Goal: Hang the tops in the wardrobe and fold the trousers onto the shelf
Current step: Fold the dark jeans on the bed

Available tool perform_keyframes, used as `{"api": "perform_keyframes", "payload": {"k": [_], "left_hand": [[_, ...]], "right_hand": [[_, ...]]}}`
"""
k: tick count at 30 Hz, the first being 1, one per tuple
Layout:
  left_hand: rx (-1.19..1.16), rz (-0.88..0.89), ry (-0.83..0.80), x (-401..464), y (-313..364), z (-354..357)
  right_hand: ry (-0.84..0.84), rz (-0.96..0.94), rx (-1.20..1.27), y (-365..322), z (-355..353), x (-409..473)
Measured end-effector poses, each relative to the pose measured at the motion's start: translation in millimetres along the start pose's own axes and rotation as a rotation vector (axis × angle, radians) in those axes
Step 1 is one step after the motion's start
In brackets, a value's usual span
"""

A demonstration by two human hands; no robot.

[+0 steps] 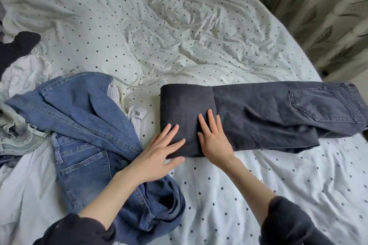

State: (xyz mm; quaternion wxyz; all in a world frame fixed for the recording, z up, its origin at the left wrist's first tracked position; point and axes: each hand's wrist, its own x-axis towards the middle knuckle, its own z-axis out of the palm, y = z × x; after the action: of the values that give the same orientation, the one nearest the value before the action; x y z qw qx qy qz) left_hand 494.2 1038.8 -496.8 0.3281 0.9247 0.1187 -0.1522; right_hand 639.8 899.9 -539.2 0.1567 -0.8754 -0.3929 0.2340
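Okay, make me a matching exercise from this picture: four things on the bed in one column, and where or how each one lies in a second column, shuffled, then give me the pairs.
Column one:
1. dark grey jeans
2. blue jeans
3. black garment
4. left hand

Column two:
A. at the left edge of the view, on the bed
B. crumpled, unfolded, left of the hands
C. partly folded, leg end turned over, back pocket up at the right
D. flat, fingers spread, on the folded end beside the right hand

Pairs: 1-C, 2-B, 3-A, 4-D
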Motion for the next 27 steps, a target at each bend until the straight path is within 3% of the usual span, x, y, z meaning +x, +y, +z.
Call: {"api": "perform_keyframes", "payload": {"k": [2,4,6,9,17,20,24,27], "left_hand": [[-0.24,-0.142,0.263,6.1,11.8,-0.9],[-0.374,-0.409,0.471,12.5,17.9,-5.2],[-0.573,-0.637,0.458,17.4,17.8,-9.6],[-0.771,-0.75,0.418,21.4,16.5,-12.7],[-0.96,-0.64,0.609,24.7,68.3,-18.5],[-0.822,-0.555,0.702,34.5,102.2,-19.9],[-0.627,-0.317,0.617,68.9,170.0,1.0],[-0.308,-0.148,0.378,121.0,223.0,46.8]], "right_hand": [[0.014,0.021,-0.11,0.4,-0.8,1.9],[0.06,0.01,-0.156,-1.1,-2.3,1.9],[0.146,-0.017,-0.093,-6.5,-1.4,-3.8],[0.201,-0.029,0.05,-10.7,2.2,-21.1],[-0.071,-0.042,0.36,12.5,-28.1,-34.7],[-0.084,0.045,0.647,30.1,-50.3,-38.4],[-0.038,0.115,1.092,76.1,-92.4,-57.2],[0.106,0.164,1.205,130.2,-128.3,-66.5]]}}
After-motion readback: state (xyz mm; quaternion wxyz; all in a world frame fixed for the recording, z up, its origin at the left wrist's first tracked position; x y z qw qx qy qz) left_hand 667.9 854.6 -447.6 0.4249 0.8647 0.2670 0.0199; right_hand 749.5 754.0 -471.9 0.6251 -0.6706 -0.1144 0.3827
